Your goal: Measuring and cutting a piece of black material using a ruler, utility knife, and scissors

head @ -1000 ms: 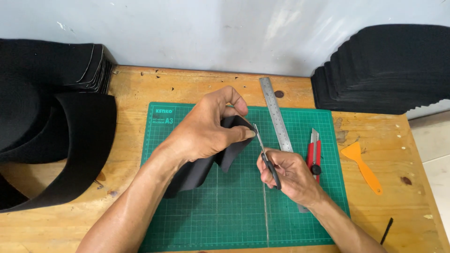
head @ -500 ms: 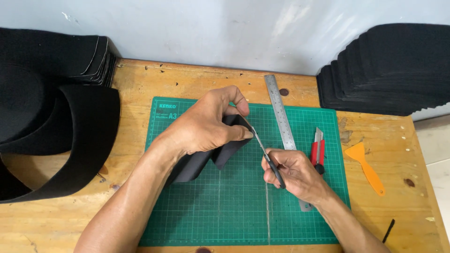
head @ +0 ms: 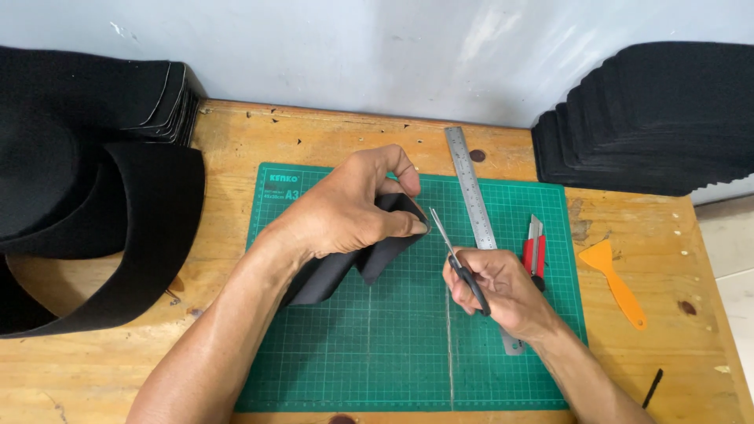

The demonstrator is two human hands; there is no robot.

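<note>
Head view, looking down: I see my left hand (head: pixel 345 212) clamped around a folded piece of black fabric (head: pixel 353 263), fingers curled over the top and the thumb pressing its upper right edge. The fabric sits on the green cutting mat (head: pixel 338 353), toward the mat's upper middle, with its lower end trailing out below my wrist toward the left. My right hand (head: pixel 495 286) is closed around the black handles of a small pair of scissors (head: pixel 455 255); the thin metal blades point up and left, and their tip sits just beside my left thumb and the fabric's edge. I cannot tell whether the tip actually touches the fabric.

A steel ruler (head: pixel 471 196) lies on the mat, running from the upper edge down and to the right, passing under my right hand. Just right of that hand a red utility knife (head: pixel 535 247) rests on the mat, roughly parallel to the ruler. An orange plastic scraper (head: pixel 616 286) lies on the wooden table (head: pixel 236 133), near the mat's right edge. On the left of the table stands a large black roll of material (head: pixel 118 235), and a stack of black sheets (head: pixel 652 118) sits at the far right corner against the wall.
</note>
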